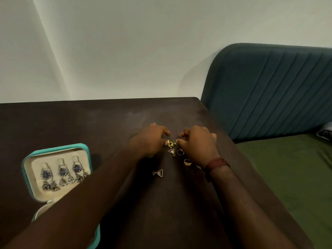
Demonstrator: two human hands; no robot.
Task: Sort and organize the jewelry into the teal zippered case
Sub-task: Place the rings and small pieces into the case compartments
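Note:
The teal zippered case (28, 159) lies open at the left of the dark table, its cream lid holding three silver earrings with blue stones (62, 174). My left forearm hides the case's lower half. Both hands meet at the table's middle over a green, gold and red ornament (171, 143). My left hand (151, 139) pinches its left side and my right hand (197, 141) touches its right side with a fingertip. Loose pieces lie below: a triangle earring (171, 151), a dark ring (180, 152), a gold ring (187, 162) and another triangle earring (159, 173).
The dark wooden table (107, 119) ends at a white wall behind. To the right stands a teal padded headboard (269, 90) with a green bedsheet (287, 168) below it. A red thread band (217, 163) circles my right wrist.

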